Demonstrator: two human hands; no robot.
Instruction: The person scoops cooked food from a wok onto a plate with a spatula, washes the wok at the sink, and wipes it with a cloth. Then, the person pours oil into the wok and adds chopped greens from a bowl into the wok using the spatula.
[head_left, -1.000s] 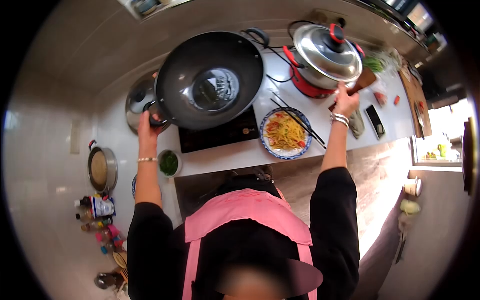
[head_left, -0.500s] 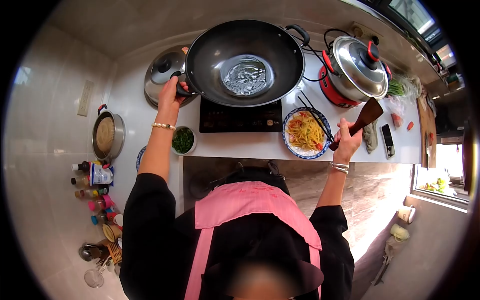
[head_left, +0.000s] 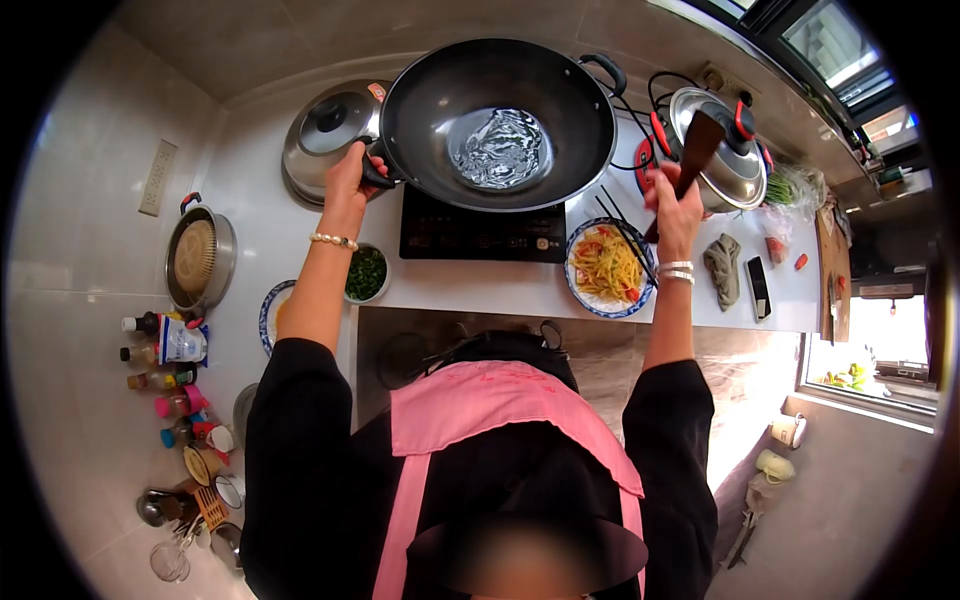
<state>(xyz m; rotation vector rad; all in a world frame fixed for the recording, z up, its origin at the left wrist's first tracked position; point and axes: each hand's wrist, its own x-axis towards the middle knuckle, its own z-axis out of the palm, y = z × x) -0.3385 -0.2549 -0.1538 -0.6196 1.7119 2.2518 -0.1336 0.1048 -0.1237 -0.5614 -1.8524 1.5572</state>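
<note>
My left hand is closed round the side handle of a large black wok. Clear, shiny liquid pools in the bottom of the wok, which is over the rear part of a black induction cooker. My right hand grips a dark wooden spatula, its blade pointing up in front of the lidded pot. Just left of that hand, a blue-rimmed plate carries shredded yellow and red food, with black chopsticks resting across its edge.
A bowl of chopped greens stands near the front edge. Behind my left hand lies a steel lid. To the right are a grey cloth, a phone and a cutting board. Bottles line the left wall.
My right hand has risen away from the front edge with the spatula, its blade now higher and further left. The wok sits slightly further right, and the liquid's surface has changed shape.
</note>
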